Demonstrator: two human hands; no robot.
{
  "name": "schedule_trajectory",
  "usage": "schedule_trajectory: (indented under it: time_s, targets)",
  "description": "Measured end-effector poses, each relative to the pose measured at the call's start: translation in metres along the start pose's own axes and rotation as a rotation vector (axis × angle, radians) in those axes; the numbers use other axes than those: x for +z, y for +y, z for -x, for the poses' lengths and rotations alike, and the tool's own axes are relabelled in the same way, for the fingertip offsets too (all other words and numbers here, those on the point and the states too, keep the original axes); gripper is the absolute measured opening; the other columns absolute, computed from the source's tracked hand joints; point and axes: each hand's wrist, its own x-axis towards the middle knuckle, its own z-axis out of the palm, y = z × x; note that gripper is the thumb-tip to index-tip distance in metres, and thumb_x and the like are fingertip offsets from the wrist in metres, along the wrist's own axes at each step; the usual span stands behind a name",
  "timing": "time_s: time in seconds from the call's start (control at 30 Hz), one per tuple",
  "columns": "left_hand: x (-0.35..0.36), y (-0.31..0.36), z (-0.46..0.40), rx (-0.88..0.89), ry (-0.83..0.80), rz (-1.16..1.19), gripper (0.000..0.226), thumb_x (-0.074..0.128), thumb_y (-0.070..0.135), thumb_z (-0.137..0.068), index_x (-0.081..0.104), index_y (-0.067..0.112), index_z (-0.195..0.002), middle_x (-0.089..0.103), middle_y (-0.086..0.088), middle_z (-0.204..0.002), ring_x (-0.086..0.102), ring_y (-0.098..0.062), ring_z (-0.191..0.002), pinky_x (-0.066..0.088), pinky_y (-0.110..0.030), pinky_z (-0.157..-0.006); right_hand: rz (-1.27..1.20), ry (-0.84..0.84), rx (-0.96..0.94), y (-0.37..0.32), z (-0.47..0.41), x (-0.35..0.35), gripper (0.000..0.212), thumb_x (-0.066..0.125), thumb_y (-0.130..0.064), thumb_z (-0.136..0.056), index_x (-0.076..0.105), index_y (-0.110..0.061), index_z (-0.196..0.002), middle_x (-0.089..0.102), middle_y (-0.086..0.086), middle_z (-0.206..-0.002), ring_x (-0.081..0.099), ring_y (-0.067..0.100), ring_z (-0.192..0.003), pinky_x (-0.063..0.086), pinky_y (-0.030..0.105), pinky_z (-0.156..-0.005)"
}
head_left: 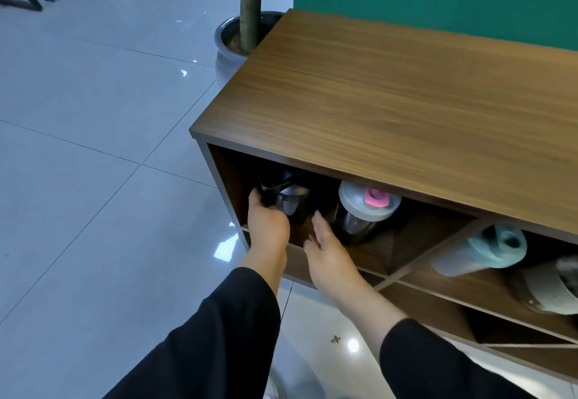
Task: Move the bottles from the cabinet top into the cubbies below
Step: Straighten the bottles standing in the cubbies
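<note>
Inside, left hand (266,223) grips black bottle (289,200).

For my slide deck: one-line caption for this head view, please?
Left hand sets a black bottle into the top-left cubby beside a pink-capped bottle; right hand open.

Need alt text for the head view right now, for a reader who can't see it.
Both hands reach into the top left cubby of a wooden cabinet: the left hand grips a black bottle, the right hand is open beside a bottle with a pink-capped lid. The next cubby holds a teal-lidded bottle lying down.
</note>
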Motion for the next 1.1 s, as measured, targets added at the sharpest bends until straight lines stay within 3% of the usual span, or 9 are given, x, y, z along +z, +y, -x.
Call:
schedule_trajectory:
  time_s: [0.1,0.23,0.4,0.6,0.7,0.9,1.1]
  targets:
    - [-0.007,-0.003,-0.005,0.069,-0.092,-0.094,0.063,0.038,-0.004,-0.099,0.035,0.024,-0.156,0.056,-0.004,-0.145,0.052,-0.023,-0.134,0.041,-0.042,-0.114,0.041,0.017,0.002,-0.011,-0.020,0.007,0.069,0.037,-0.014,-0.101,0.000,-0.031,-0.157,0.040,0.016,-0.152,0.046,0.033,-0.134,0.040,0.040,-0.105]
    - [-0.006,-0.012,-0.005,0.096,-0.138,-0.153,0.050,0.042,-0.002,-0.099,0.050,0.022,-0.142,0.068,-0.005,-0.129,0.062,-0.020,-0.122,0.047,-0.045,-0.108,0.004,0.062,0.028,-0.014,-0.035,0.012,0.069,0.037,-0.016,-0.101,0.001,-0.032,-0.157,0.039,0.012,-0.154,0.047,0.029,-0.133,0.039,0.032,-0.098]
    - [-0.003,-0.017,0.004,0.113,-0.089,-0.127,0.050,0.043,0.005,-0.101,0.046,0.022,-0.148,0.063,-0.004,-0.138,0.058,-0.021,-0.128,0.045,-0.044,-0.111,-0.087,0.069,0.037,-0.014,-0.046,0.012,0.065,0.036,-0.016,-0.099,0.010,-0.034,-0.156,0.028,0.000,-0.160,0.032,0.020,-0.143,0.028,0.028,-0.100]
    - [-0.005,-0.013,0.003,0.134,-0.050,-0.124,0.050,0.041,0.003,-0.102,0.043,0.019,-0.150,0.056,-0.005,-0.145,0.053,-0.023,-0.134,0.043,-0.041,-0.113,-0.127,0.099,0.037,-0.010,-0.052,0.014,0.066,0.037,-0.014,-0.100,0.009,-0.029,-0.157,0.023,0.000,-0.162,0.028,0.020,-0.146,0.026,0.028,-0.104]
    - [-0.005,-0.013,0.003,0.137,-0.098,-0.133,0.056,0.041,0.002,-0.102,0.040,0.025,-0.152,0.058,-0.003,-0.144,0.053,-0.021,-0.134,0.043,-0.044,-0.113,-0.158,0.160,0.031,-0.006,-0.048,0.018,0.063,0.038,-0.010,-0.101,0.012,-0.027,-0.157,0.027,0.003,-0.161,0.030,0.021,-0.145,0.026,0.026,-0.104]
    - [-0.003,-0.015,0.002,0.083,-0.123,-0.091,0.052,0.041,0.005,-0.103,0.044,0.026,-0.150,0.063,-0.004,-0.137,0.060,-0.021,-0.126,0.050,-0.045,-0.106,-0.127,0.163,0.006,-0.006,-0.048,0.027,0.064,0.041,-0.016,-0.098,0.016,-0.034,-0.155,0.031,0.006,-0.160,0.034,0.026,-0.143,0.033,0.043,-0.113]
    - [-0.003,-0.015,0.000,0.095,-0.126,-0.060,0.050,0.044,0.008,-0.104,0.045,0.027,-0.150,0.060,-0.002,-0.143,0.056,-0.020,-0.133,0.046,-0.044,-0.111,-0.100,0.143,0.004,-0.004,-0.050,0.022,0.063,0.039,-0.014,-0.099,0.015,-0.033,-0.155,0.033,0.007,-0.158,0.038,0.027,-0.140,0.035,0.037,-0.107]
